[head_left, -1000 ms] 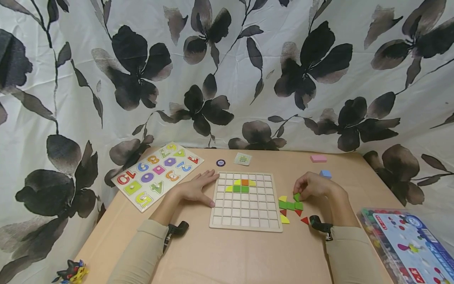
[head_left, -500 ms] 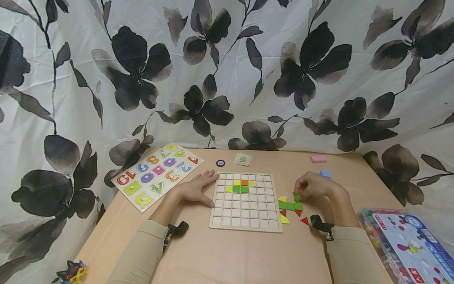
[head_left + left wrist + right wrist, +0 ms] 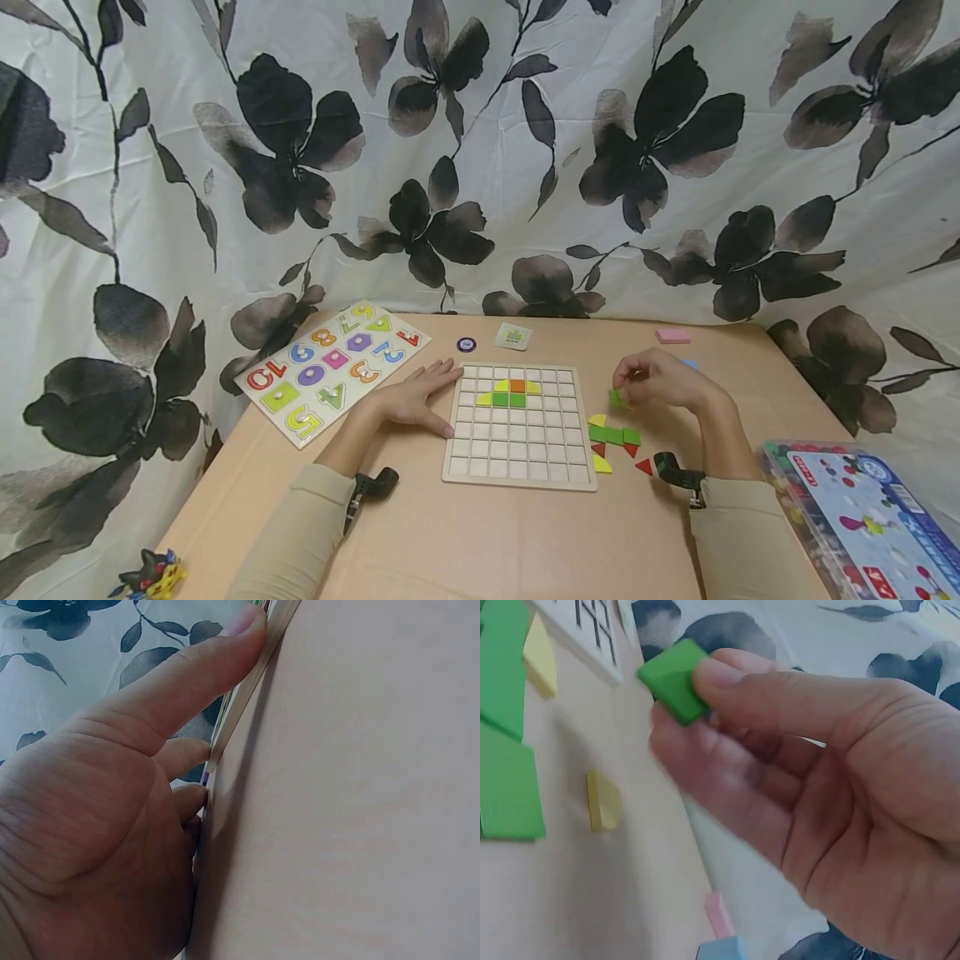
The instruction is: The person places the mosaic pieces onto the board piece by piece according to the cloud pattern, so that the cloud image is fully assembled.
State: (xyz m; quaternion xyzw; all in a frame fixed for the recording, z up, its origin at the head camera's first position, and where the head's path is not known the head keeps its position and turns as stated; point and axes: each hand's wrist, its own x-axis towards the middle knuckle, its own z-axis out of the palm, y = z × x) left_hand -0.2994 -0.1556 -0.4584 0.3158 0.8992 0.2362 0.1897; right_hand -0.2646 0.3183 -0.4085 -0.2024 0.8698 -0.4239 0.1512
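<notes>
My right hand (image 3: 663, 382) pinches a green square tile (image 3: 676, 681) between thumb and fingers, raised off the table to the right of a white grid board (image 3: 517, 462). My left hand (image 3: 412, 400) lies at the board's left edge, fingers spread and fairly straight, the thumb (image 3: 225, 664) touching the board's side. On the board, an orange square (image 3: 517, 386), green squares (image 3: 508, 400) and several yellow pieces (image 3: 484, 399) fill cells in the upper rows. Beside the board's right edge lie green tiles (image 3: 613, 435), red triangles (image 3: 644, 467) and yellow pieces (image 3: 602, 463).
A number and shape board (image 3: 333, 375) lies at the left. Behind the grid board are a round dark token (image 3: 467, 344) and a small card (image 3: 513, 336). A pink block (image 3: 673, 335) and a partly hidden blue block (image 3: 721, 949) sit back right. A plastic box (image 3: 862, 517) stands front right.
My right hand has lifted the green tile from beside the loose pieces and moved it up and slightly left, now covering most of the blue block. The left hand stays still.
</notes>
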